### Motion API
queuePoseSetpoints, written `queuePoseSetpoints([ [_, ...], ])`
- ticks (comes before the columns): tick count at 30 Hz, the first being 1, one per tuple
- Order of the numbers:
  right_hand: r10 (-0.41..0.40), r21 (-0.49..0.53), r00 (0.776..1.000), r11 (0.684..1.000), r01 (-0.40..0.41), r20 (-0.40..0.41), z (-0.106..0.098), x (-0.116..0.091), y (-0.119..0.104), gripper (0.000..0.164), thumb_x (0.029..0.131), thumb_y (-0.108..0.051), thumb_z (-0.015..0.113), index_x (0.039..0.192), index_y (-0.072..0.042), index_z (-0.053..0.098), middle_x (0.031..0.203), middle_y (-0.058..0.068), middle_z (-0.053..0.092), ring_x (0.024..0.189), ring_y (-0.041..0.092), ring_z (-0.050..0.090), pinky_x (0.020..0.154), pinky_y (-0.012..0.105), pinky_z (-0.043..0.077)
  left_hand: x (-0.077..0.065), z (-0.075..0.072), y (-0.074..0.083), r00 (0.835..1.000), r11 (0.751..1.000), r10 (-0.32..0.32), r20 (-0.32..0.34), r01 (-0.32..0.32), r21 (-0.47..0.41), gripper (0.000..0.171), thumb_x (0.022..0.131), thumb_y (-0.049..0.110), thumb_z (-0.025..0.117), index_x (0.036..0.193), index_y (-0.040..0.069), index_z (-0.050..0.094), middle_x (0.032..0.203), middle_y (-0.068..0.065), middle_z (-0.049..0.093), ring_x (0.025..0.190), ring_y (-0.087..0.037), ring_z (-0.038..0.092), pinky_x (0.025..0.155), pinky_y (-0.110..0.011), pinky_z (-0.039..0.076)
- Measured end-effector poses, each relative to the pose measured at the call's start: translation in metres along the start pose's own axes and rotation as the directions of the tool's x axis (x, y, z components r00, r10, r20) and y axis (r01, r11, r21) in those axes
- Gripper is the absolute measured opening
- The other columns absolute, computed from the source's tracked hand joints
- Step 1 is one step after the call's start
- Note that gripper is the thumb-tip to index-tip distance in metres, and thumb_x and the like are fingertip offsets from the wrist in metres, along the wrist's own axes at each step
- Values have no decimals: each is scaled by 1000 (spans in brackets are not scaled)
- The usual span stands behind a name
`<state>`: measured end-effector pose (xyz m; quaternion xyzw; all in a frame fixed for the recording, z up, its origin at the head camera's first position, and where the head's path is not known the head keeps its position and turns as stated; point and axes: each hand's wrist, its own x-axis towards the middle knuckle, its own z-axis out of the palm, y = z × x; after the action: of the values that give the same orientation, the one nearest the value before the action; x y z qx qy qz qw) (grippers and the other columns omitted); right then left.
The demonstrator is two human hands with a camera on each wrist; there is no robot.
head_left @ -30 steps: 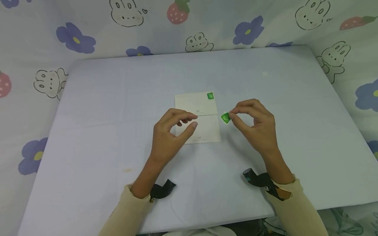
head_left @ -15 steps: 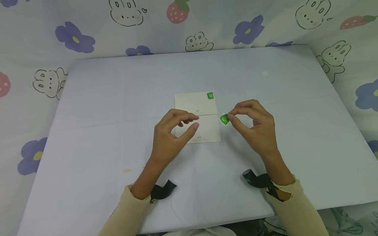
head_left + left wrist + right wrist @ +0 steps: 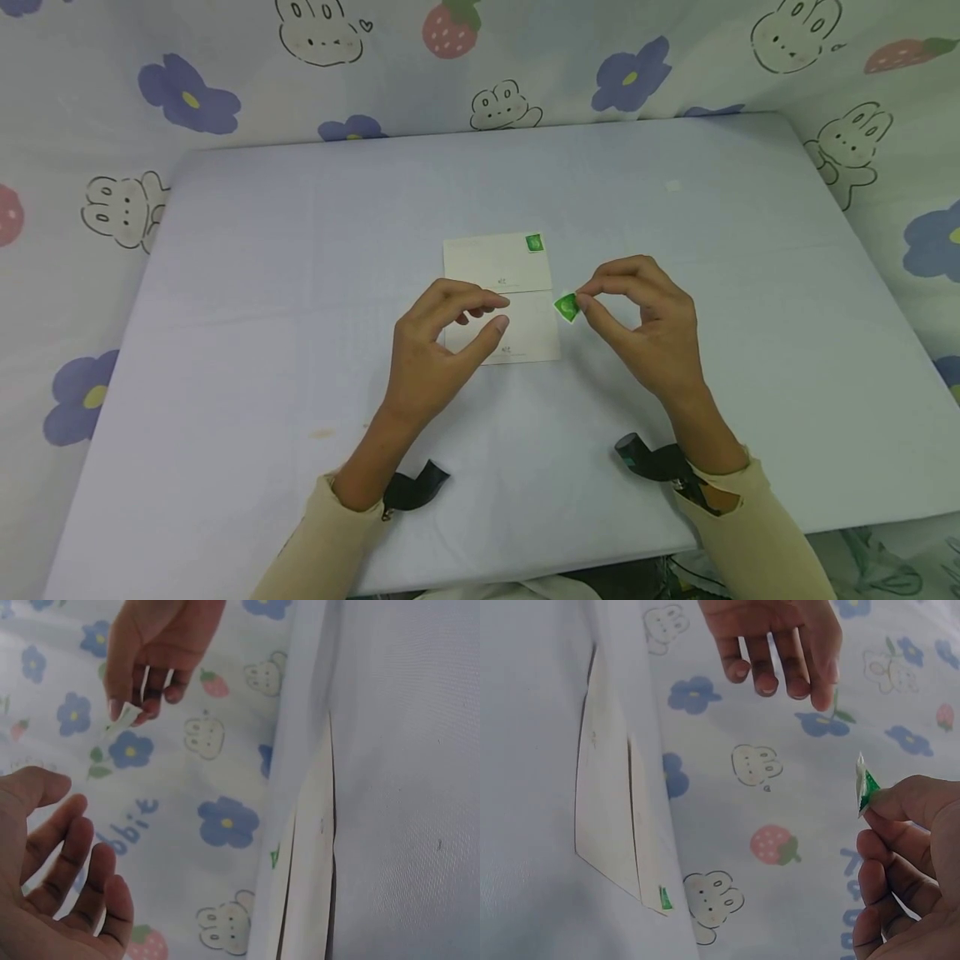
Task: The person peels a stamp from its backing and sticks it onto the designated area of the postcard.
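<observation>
Two cream paper rectangles [image 3: 495, 260], like envelopes or postcards, lie one above the other on the table, edges meeting or overlapping. The far one bears a green stamp [image 3: 534, 242] in its top right corner; the near one [image 3: 534, 327] shows small print at its lower middle. My right hand [image 3: 648, 321] pinches another green stamp [image 3: 567, 307] between thumb and index finger, just right of the near paper. In the right wrist view this stamp [image 3: 866, 787] looks bent. My left hand [image 3: 442, 337] hovers over the papers' left side, thumb and fingers apart, holding nothing.
A white cloth covers the table [image 3: 240, 333]. Patterned fabric [image 3: 420, 75] with flowers and rabbits hangs behind and at the sides. A small pale square [image 3: 672, 187] lies at the back right. Black wrist cameras [image 3: 416, 486] sit at both cuffs.
The stamp in my right hand has shifted slightly left and toward me. My left hand has drifted slightly right. The papers lie as before.
</observation>
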<state>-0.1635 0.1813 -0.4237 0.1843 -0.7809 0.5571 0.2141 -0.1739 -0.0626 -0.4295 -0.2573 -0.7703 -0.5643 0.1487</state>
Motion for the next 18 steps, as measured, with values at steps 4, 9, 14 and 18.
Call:
queuePoseSetpoints([
  [4, -3, 0, 1000, 1000, 3, -2, 1, -1, -1, 19, 79, 17, 73, 93, 4, 75, 100, 11, 65, 100, 24, 58, 92, 30, 50, 0, 0, 1, 1000, 1000, 2, 4, -2, -7, 15, 90, 12, 73, 105, 11, 77, 103, 4, 65, 92, -12, 58, 76, -32, 48],
  [9, -11, 10, 1000, 1000, 11, 0, 1, 0, -2, 19, 79, 17, 74, 93, 4, 75, 100, 11, 65, 100, 24, 58, 91, 30, 50, -1, 1, 0, 1000, 1000, -1, 7, 1, -13, 16, 90, 11, 75, 105, 12, 77, 104, 3, 66, 93, -14, 59, 76, -33, 48],
  [14, -24, 19, 1000, 1000, 24, 3, 2, 0, -1, 19, 79, 17, 74, 93, 4, 75, 100, 12, 65, 100, 24, 58, 90, 30, 51, -1, 2, 0, 1000, 1000, -5, 6, 5, -17, 17, 89, 10, 75, 106, 12, 77, 103, 3, 66, 93, -14, 59, 76, -33, 48],
  [18, -33, 28, 999, 999, 33, 2, 3, 0, -2, 19, 79, 17, 74, 93, 4, 75, 99, 13, 65, 99, 24, 58, 89, 30, 51, -2, 3, 1, 1000, 1000, -3, 12, 3, -22, 16, 90, 10, 75, 106, 12, 77, 104, 3, 65, 93, -13, 59, 76, -33, 48],
])
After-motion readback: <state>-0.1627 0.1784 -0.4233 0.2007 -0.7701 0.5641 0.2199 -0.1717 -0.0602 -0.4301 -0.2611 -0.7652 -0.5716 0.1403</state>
